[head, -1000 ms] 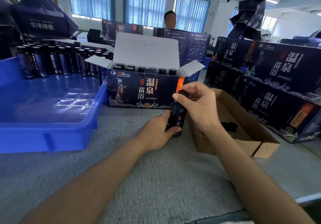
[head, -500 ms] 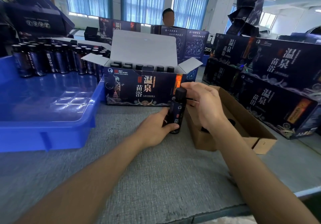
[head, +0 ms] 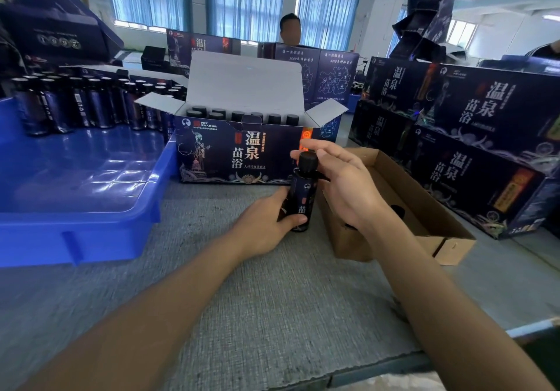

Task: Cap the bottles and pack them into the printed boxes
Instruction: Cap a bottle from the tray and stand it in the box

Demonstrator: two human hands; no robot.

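The right hand (head: 342, 184) has come off the top. A second ago it was wrapped over the cap (head: 308, 161); now its fingers are stretched out straight beside it and the black cap sits in full view on the bottle (head: 300, 196). The left hand (head: 272, 221) hasn't budged and is still wrapped round the bottle's lower half. The bottle is nearly upright on the grey desk (head: 272, 299), just in front of the open printed box (head: 242, 154), between the two hands. Whether the right palm still touches the cap, I cannot tell; that gap is in shadow. The left fingers cover part of the label. In the box, only the tops of the packed bottles (head: 242, 114) show. The right wrist hides part of the brown cardboard tray (head: 424, 208).
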